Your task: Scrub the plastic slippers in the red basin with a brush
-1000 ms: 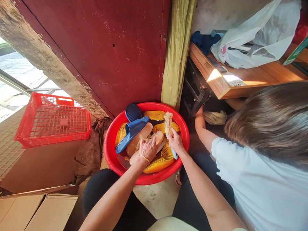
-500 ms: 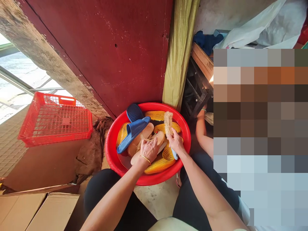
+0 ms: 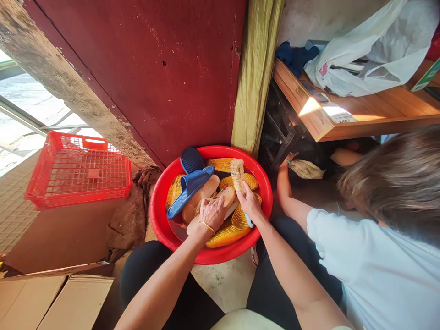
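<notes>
A cramped floor corner seen from above, with a dark red wall across the top of the frame and bare concrete at the bottom. Low in the centre sits a red basin (image 3: pixel 161 220) filled with sandals. The person's left hand (image 3: pixel 210 213), a thin gold bangle at the wrist, is closed over a beige sandal (image 3: pixel 209 201) in the middle of the basin. Their right hand (image 3: pixel 252 205), just to its right, grips the handle of a scrub brush (image 3: pixel 238 174), whose bristled head points toward the top of the frame above the sandal. Over the last second both hands have barely shifted; the brush head has tilted only slightly, so the scrubbing looks paused or slow, as far as can be judged.

Around the beige sandal lie a blue slide sandal (image 3: pixel 189 183) to the left and yellow sandals (image 3: pixel 227 236) along the basin's rim. A brown rag (image 3: pixel 129 220) lies left of the basin, and a red plastic crate (image 3: pixel 80 170) sits at middle left. At right, another person in a white shirt (image 3: pixel 378 270) has leaned lower, reaching under a wooden table (image 3: pixel 364 117).
</notes>
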{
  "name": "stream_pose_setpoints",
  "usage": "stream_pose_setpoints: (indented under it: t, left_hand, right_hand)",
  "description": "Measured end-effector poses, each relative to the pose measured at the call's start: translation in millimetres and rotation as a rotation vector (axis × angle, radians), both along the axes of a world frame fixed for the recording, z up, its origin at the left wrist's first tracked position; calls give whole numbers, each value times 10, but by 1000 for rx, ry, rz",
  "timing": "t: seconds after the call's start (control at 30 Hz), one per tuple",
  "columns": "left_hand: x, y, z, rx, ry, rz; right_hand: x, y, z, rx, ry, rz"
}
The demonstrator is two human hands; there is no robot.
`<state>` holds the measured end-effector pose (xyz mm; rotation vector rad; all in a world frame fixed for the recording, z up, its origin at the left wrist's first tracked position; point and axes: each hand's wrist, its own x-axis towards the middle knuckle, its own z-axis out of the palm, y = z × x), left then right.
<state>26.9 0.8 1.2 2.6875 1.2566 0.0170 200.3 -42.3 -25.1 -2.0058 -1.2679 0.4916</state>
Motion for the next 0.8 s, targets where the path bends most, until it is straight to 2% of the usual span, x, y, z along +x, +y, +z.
stream_pose_setpoints:
  t: [0.1,0.2,0.3,0.43,0.5,0.57,0.63,0.7,0.8]
  left_hand:
    - [-57,90,129,32,-69,90]
    - [-157,217,273,79,-192,230]
    - [-250,335,315,51,-214,325]
    - [-282,422,197,-67,-141,316]
    - [-255,412,126,-120,-148,297]
    - [-211,368,87,-152,-183,287]
    - [-170,307,89,-145,-216,275]
    - [-146,261,124,-110,-185,251]
    - [-117,269,204,-79,1,224]
  right_hand:
    - [14,-20,-41,-82,-142,37]
    - [48,-27,-39,-203,-213,4]
    - [46,-53,10,-208,-212,2]
    - [-103,-131,33,-41,-161,340]
    - [-177,-139,18,-44,-161,433]
    - [-188,-98,7,-113,-176,383]
    - [-132,-28,10,-187,-173,249]
    - [-47,24,21,-193,-141,158]
    - [44,-13,31,-122,-105,176]
